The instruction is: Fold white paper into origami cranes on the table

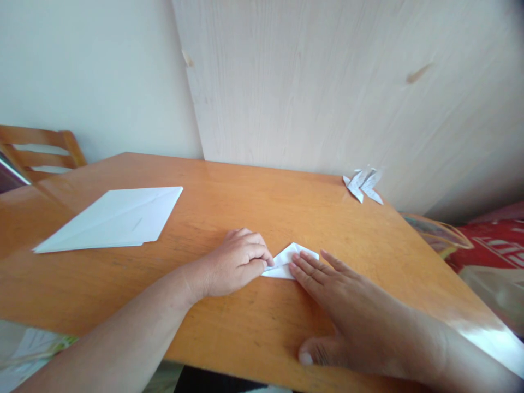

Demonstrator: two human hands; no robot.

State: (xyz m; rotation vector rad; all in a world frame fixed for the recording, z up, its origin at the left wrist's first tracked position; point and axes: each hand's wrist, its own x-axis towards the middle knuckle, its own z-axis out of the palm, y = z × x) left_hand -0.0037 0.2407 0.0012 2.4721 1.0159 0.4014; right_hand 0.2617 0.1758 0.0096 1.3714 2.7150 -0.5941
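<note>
A small folded white paper piece (pixel 290 257) lies on the orange wooden table (pixel 254 202). My left hand (pixel 235 262) is curled, its fingertips pinching the left edge of the paper. My right hand (pixel 347 305) lies flat, fingers stretched out together, pressing down on the paper's right part. Most of the paper is hidden under my right fingers.
A stack of white paper sheets (pixel 117 218) lies at the left of the table. A finished folded paper figure (pixel 363 185) rests at the far right edge by a pale wooden board (pixel 327 82). A wooden chair (pixel 36 153) stands at left. Red fabric (pixel 491 245) shows at right.
</note>
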